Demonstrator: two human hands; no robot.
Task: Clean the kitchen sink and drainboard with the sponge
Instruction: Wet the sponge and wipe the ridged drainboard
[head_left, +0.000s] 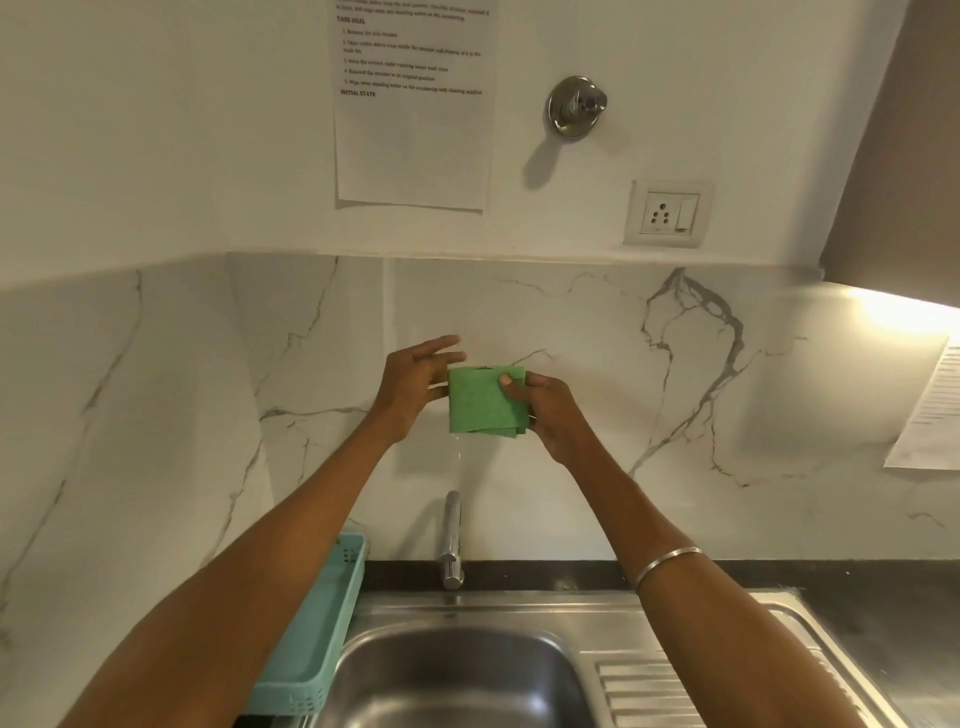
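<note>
Fingers (511, 387) of the right hand (550, 410) are pinching the folded green sponge (485, 400) at its right edge, thumb lying across the front, and that's what's keeping it up in the air over the sink (457, 675) instead of down on the steel. Left hand (415, 382) is sitting just beside the sponge's left edge with its fingers stretched out straight, maybe touching it, but not gripping anything as far as I can tell. Water is dripping off the sponge's bottom corner, so my guess is they're holding it high to let it drain into the basin near the tap (452, 540). Drainboard (675, 686) is waiting down on the right, and a teal basket (317, 639) is sitting to the left of the sink.
</note>
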